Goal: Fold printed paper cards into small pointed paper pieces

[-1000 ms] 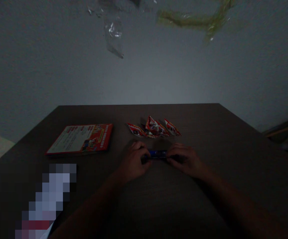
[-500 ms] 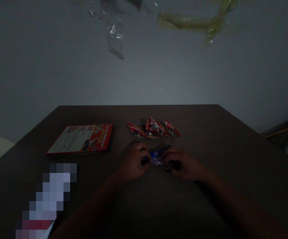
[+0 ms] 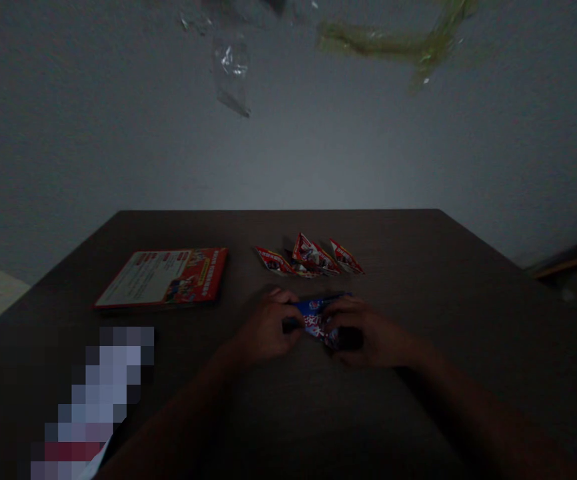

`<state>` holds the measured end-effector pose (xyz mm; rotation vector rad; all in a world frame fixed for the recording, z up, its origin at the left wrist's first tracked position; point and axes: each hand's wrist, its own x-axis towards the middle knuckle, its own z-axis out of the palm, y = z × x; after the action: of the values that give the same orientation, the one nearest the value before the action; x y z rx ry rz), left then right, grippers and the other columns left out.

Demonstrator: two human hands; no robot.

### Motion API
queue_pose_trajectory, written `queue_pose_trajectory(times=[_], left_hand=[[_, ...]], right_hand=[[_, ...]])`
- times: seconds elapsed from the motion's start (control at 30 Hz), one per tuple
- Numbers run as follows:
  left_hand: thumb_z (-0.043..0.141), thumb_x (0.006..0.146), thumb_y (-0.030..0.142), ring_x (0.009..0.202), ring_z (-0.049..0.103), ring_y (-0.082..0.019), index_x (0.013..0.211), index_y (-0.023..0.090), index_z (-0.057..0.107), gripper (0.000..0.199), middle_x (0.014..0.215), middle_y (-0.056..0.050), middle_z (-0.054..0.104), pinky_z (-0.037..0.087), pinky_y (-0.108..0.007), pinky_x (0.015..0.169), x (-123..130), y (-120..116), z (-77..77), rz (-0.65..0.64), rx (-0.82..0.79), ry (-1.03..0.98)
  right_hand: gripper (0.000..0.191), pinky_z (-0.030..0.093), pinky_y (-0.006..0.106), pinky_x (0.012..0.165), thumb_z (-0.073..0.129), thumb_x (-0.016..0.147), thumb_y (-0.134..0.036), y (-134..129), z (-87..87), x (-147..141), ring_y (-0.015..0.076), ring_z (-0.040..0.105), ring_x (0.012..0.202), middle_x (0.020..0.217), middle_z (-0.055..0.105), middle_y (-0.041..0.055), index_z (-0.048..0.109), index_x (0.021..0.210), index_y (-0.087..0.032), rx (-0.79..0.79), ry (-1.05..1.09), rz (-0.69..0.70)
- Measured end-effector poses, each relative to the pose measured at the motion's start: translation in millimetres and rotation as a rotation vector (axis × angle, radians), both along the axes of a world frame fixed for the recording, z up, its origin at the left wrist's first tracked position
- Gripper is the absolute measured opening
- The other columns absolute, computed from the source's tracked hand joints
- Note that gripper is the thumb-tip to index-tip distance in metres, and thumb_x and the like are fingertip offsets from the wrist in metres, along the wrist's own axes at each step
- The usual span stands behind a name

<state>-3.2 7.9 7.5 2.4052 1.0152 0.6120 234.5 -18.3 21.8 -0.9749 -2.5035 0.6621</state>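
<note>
A small blue printed piece [image 3: 312, 319], thin and creased like folded paper or a wrapper, lies between my hands near the middle of the table. My left hand [image 3: 274, 325] pinches its left end, thumb below and fingers above. At its right end my right hand [image 3: 363, 331] is curled, with fingers over the top edge; the thumb side is in shadow. Just beyond the hands stand several folded red printed pieces [image 3: 313, 257], pointed at the corners and overlapping in part.
On the left lies a flat red-and-white printed book or box [image 3: 163, 279]. A pixelated pale object [image 3: 101, 393] sits nearer, beside my left forearm. The dark wooden table [image 3: 393, 233] meets a grey wall [image 3: 318, 153] with yellowish tape [image 3: 378, 41] on it.
More of the blue piece's printed face shows between my hands. My right hand has shifted very slightly; the red pieces have stayed in place.
</note>
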Motion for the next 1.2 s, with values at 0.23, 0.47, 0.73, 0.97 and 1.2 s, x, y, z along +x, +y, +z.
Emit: queue_pose_trajectory(times=[0.23, 0.47, 0.73, 0.97, 1.2], left_hand=[[0.061, 0.072, 0.018, 0.091, 0.051, -0.019, 0.081, 0.024, 0.069, 0.013, 0.092, -0.002, 0.060, 0.039, -0.034, 0.081, 1, 1, 1.0, -0.014, -0.001, 0.022], [0.059, 0.075, 0.020, 0.090, 0.052, -0.020, 0.082, 0.023, 0.068, 0.012, 0.090, -0.003, 0.060, 0.039, -0.034, 0.080, 1, 1, 0.8, -0.010, -0.004, 0.037], [0.061, 0.075, 0.020, 0.089, 0.054, -0.019, 0.087, 0.023, 0.066, 0.013, 0.090, -0.002, 0.061, 0.039, -0.034, 0.081, 2, 0, -1.4, 0.013, -0.031, 0.022], [0.062, 0.074, 0.018, 0.089, 0.055, -0.019, 0.090, 0.023, 0.064, 0.018, 0.092, -0.002, 0.061, 0.040, -0.033, 0.080, 4, 0, -1.4, 0.035, -0.040, 0.011], [0.061, 0.072, 0.017, 0.088, 0.055, -0.020, 0.094, 0.023, 0.062, 0.022, 0.090, -0.002, 0.061, 0.041, -0.033, 0.079, 6, -1, 0.3, 0.065, -0.030, 0.040]], right_hand=[[0.027, 0.040, 0.041, 0.090, 0.067, 0.073, -0.017, 0, -4.0, -10, 0.0208, 0.057, 0.098, 0.103, 0.065, 0.0054, 0.065, 0.098, -0.022, 0.059, 0.053, 0.025], [0.026, 0.039, 0.039, 0.090, 0.066, 0.075, -0.017, 1, -3.7, -13, 0.0205, 0.056, 0.099, 0.103, 0.065, 0.0044, 0.064, 0.100, -0.023, 0.049, 0.040, 0.023], [0.026, 0.040, 0.039, 0.089, 0.066, 0.074, -0.016, 1, -2.9, -14, 0.0203, 0.056, 0.100, 0.102, 0.066, 0.0040, 0.064, 0.100, -0.023, 0.050, 0.052, 0.026], [0.027, 0.040, 0.038, 0.088, 0.066, 0.073, -0.014, 1, -5.2, -14, 0.0199, 0.056, 0.099, 0.102, 0.066, 0.0033, 0.064, 0.099, -0.022, 0.054, 0.049, 0.037], [0.026, 0.040, 0.039, 0.088, 0.065, 0.074, -0.013, 1, -3.7, -15, 0.0195, 0.057, 0.097, 0.099, 0.066, 0.0030, 0.064, 0.098, -0.022, 0.062, 0.045, 0.036]])
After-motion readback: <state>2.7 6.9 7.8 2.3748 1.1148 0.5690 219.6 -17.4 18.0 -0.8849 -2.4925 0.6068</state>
